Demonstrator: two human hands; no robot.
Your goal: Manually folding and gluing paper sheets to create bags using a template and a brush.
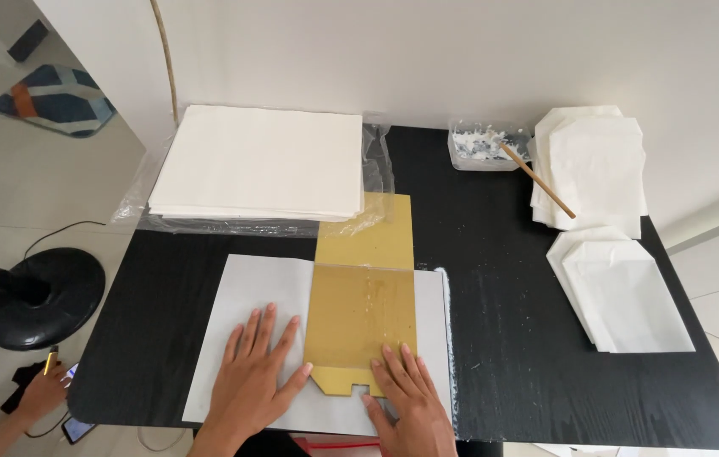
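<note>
My left hand (253, 372) lies flat, fingers spread, on a white sheet of paper (245, 292) at the near edge of the black table (503, 322). The thumb touches the left edge of a golden-brown cardboard template (359, 313) that lies over the sheet. My right hand (406, 398) presses flat on the sheet at the template's lower right corner, fingers on the cardboard. The paper's left flap is folded over to the template's edge. Neither hand grips anything.
A thick stack of white paper (262, 161) on clear plastic wrap sits at the back left. A clear tub of white paste (482, 145) with a wooden stick (537, 179) stands at the back. Folded white paper bags (596, 169) (622, 292) are piled at right. Another person's hand (38, 393) and a black fan base (42, 296) are on the floor at left.
</note>
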